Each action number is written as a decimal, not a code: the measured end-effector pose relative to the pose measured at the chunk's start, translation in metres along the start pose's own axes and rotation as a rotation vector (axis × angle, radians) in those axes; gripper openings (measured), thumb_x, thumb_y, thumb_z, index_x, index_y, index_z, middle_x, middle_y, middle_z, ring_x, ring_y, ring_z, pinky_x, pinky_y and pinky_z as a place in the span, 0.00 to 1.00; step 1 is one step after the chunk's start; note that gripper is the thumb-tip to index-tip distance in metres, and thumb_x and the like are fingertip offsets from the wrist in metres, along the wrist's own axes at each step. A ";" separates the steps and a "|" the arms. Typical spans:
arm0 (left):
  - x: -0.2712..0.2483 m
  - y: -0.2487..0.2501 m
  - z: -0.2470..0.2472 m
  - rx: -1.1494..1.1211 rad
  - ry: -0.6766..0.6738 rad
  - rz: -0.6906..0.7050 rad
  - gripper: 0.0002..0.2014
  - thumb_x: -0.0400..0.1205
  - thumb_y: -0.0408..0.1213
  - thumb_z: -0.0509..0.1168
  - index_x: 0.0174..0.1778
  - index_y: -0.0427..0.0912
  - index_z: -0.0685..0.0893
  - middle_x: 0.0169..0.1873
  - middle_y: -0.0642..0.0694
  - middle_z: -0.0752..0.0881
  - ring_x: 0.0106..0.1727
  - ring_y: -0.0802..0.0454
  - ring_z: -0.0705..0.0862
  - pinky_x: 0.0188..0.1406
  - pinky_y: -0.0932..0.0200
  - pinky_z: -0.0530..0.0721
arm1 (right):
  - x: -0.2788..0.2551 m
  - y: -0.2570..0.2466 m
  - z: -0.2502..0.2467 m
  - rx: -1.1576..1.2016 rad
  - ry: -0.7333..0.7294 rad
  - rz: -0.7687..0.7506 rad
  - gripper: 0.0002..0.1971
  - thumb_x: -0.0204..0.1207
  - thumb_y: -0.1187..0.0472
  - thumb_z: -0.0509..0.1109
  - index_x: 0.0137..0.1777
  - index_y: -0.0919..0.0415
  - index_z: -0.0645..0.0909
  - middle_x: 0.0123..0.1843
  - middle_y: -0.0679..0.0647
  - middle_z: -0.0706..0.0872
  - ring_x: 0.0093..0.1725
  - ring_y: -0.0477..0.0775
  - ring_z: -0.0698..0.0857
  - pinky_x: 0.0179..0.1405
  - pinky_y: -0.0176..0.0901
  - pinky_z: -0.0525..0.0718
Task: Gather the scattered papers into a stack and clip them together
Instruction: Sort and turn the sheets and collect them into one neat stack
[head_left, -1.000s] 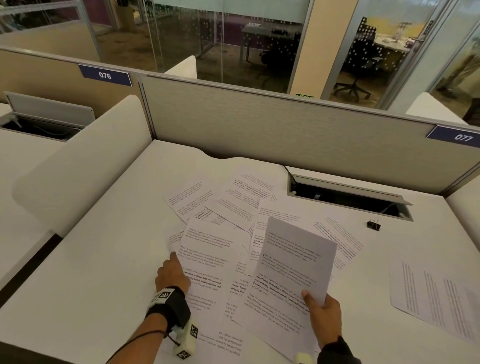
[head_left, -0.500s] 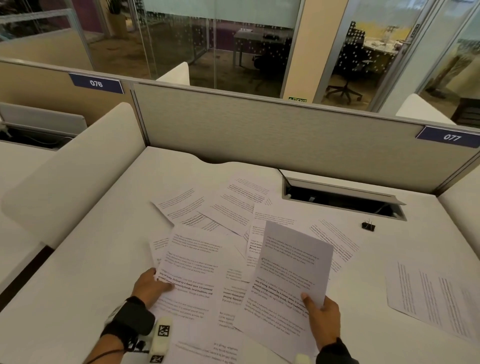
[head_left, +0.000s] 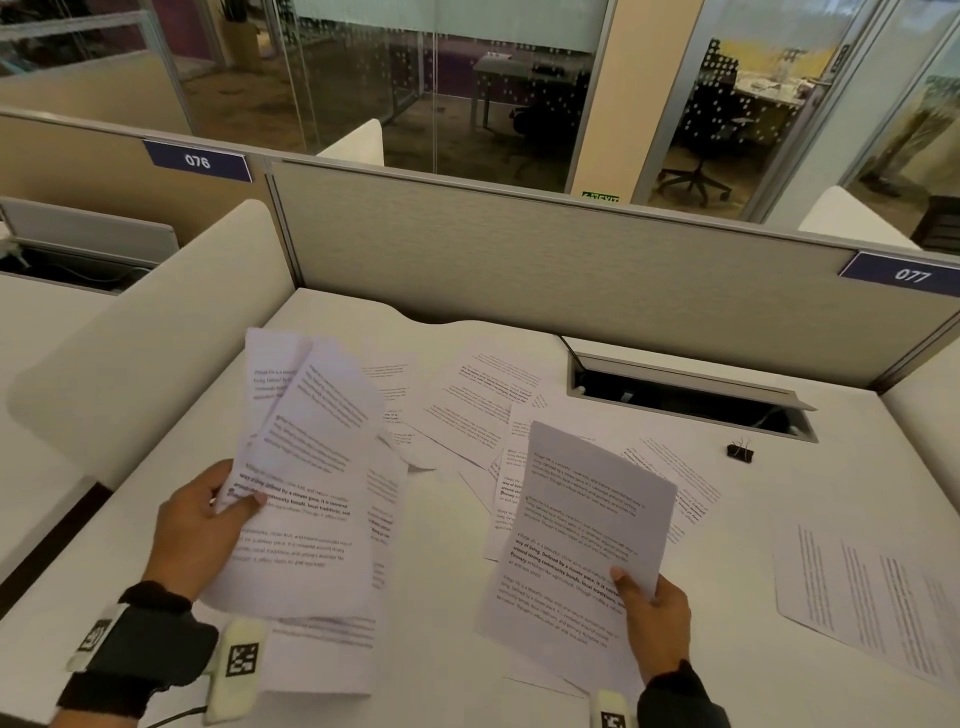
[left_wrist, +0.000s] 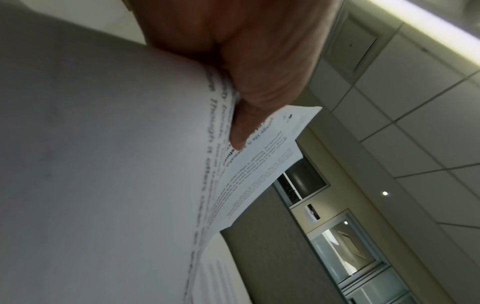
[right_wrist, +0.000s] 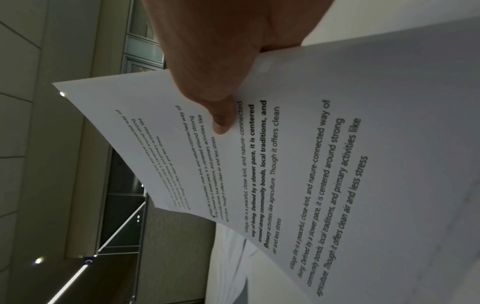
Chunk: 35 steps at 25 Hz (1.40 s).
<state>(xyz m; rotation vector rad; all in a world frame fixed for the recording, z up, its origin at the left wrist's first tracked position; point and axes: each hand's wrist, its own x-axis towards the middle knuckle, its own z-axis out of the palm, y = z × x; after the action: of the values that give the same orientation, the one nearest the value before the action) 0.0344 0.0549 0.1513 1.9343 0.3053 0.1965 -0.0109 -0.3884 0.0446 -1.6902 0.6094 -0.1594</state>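
Now sheets (head_left: 311, 415) in L hand (head_left: 200, 525), sheet (head_left: 587, 519) in R hand (head_left: 657, 618).

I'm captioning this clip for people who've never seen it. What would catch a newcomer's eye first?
First, the two raised handfuls of printed pages: the left hand grips a fanned bunch of sheets at the near left, and the right hand pinches a single printed sheet at the near right. Between and beyond them, loose papers lie overlapping on the white desk. A small black binder clip sits alone by the cable opening.
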 end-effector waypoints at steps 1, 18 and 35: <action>0.000 0.006 -0.002 -0.019 0.018 0.026 0.11 0.78 0.28 0.68 0.46 0.51 0.84 0.42 0.47 0.88 0.43 0.43 0.85 0.37 0.58 0.83 | 0.000 -0.005 -0.001 0.022 0.003 -0.010 0.18 0.64 0.39 0.75 0.41 0.53 0.84 0.34 0.52 0.92 0.36 0.58 0.92 0.31 0.48 0.88; 0.005 0.025 0.031 -0.438 -0.028 0.057 0.15 0.76 0.22 0.68 0.52 0.46 0.85 0.42 0.56 0.93 0.42 0.58 0.91 0.39 0.66 0.89 | 0.002 -0.070 0.021 0.203 -0.349 -0.005 0.15 0.83 0.59 0.62 0.62 0.67 0.81 0.54 0.64 0.91 0.51 0.65 0.91 0.50 0.57 0.91; -0.007 0.002 0.078 -0.599 -0.042 -0.142 0.05 0.79 0.29 0.67 0.48 0.39 0.86 0.44 0.47 0.93 0.43 0.49 0.91 0.37 0.61 0.90 | -0.027 -0.078 0.046 0.170 -0.485 0.011 0.11 0.76 0.67 0.72 0.57 0.65 0.84 0.51 0.59 0.93 0.48 0.64 0.92 0.45 0.56 0.91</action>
<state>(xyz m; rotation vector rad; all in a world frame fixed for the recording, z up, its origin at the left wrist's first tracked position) 0.0495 -0.0172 0.1237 1.3177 0.3126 0.1336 0.0099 -0.3281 0.1148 -1.4865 0.2332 0.1992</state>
